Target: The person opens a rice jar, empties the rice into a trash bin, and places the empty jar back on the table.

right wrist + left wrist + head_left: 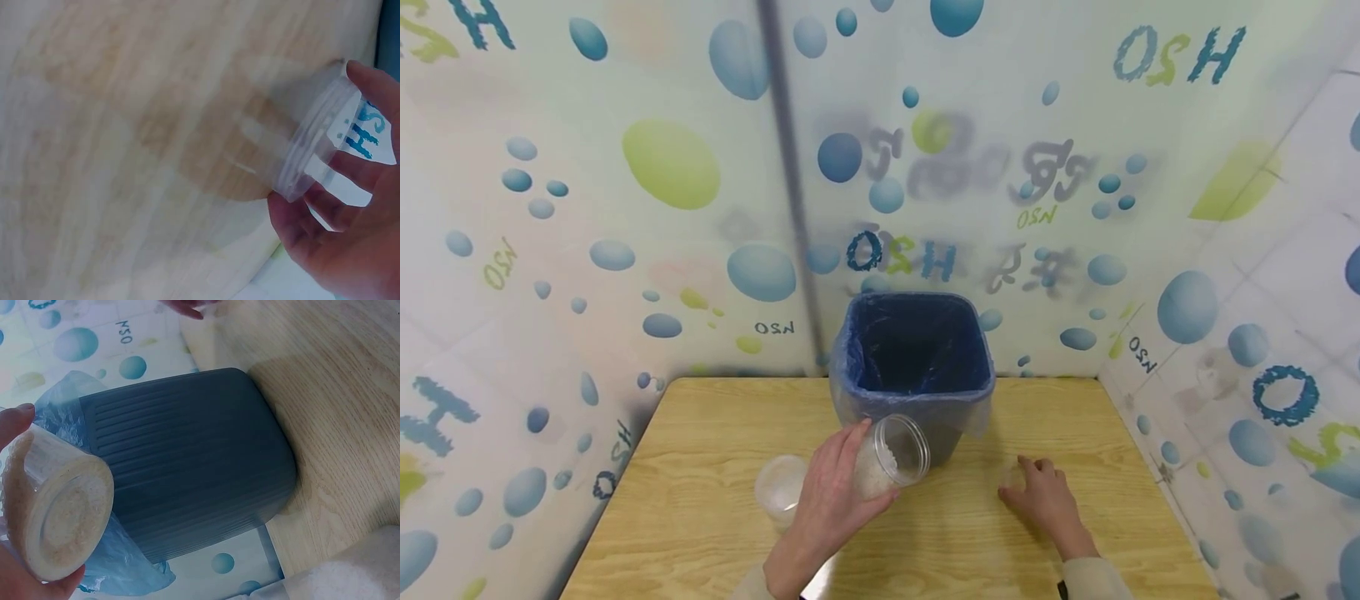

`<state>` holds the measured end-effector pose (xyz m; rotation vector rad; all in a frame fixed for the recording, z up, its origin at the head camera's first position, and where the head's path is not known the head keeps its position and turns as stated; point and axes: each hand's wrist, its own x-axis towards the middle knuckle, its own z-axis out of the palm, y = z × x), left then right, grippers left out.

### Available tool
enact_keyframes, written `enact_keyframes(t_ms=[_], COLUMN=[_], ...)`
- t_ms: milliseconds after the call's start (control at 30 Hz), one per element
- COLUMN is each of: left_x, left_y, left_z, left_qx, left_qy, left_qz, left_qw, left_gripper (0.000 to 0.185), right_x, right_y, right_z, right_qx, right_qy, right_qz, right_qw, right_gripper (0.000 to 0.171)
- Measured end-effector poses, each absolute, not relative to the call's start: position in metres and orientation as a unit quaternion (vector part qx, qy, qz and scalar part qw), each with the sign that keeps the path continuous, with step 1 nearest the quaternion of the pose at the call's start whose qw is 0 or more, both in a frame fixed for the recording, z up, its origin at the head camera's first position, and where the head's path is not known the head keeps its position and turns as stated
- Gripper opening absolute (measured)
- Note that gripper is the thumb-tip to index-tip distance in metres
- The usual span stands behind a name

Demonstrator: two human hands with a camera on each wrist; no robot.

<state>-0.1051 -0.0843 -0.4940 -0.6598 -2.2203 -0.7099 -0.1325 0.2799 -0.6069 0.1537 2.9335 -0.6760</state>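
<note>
My left hand [831, 500] grips a clear jar [876, 467] partly filled with white grains. The jar is tilted, its open mouth facing right, in front of the blue bin [917, 400]. In the left wrist view the jar's base [72, 515] faces the camera, with fingers at both sides. A round clear lid [315, 134] is pinched at its rim between the thumb and fingers of my right hand [1045, 500], low over the table right of the bin. Left of my left hand stands a second clear container [778, 483] with white contents, partly hidden by that hand.
The bin is lined with a thin blue bag [850, 367] folded over its rim and stands at the back of the wooden table [715, 467]. Walls with printed bubbles [760, 272] enclose the table behind and on both sides.
</note>
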Motion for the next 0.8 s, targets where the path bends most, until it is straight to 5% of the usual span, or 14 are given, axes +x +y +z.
enact_keyframes(t_ms=[800], left_x=[-0.1049], left_y=[-0.0847], left_z=[-0.4932], left_qx=[-0.249], left_qy=[-0.859], left_qz=[-0.272], left_qw=[0.356], left_gripper=[0.105], right_x=[-0.1233], right_y=[0.2843], right_z=[-0.6086], right_qx=[0.030], right_qy=[0.971], right_qz=[-0.231], right_qw=[0.052], right_gripper=[0.088])
